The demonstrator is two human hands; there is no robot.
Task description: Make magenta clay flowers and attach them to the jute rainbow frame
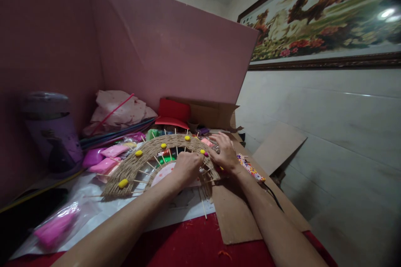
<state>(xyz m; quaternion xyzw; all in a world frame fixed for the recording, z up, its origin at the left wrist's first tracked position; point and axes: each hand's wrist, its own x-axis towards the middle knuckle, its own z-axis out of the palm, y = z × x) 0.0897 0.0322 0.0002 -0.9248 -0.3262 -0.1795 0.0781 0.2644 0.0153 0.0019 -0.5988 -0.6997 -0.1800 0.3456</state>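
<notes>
A half-ring of woven tan twine point(147, 154) lies on the table, built over thin wooden skewers that stick out like spokes, several tipped with yellow clay beads point(123, 183). My left hand point(187, 167) rests on the arch's right part, fingers curled and pinched at the twine and skewers. My right hand point(224, 152) presses on the right end of the arch, fingers bent onto it. What the fingertips pinch is too small to make out.
Pink clay packets point(108, 158) and a bagged pink lump point(54, 229) lie left. A purple container point(53, 131) stands far left. Cardboard sheets point(234, 212), a dotted tool point(250, 169), a red folder point(173, 114) and a pink board point(175, 50) surround the work.
</notes>
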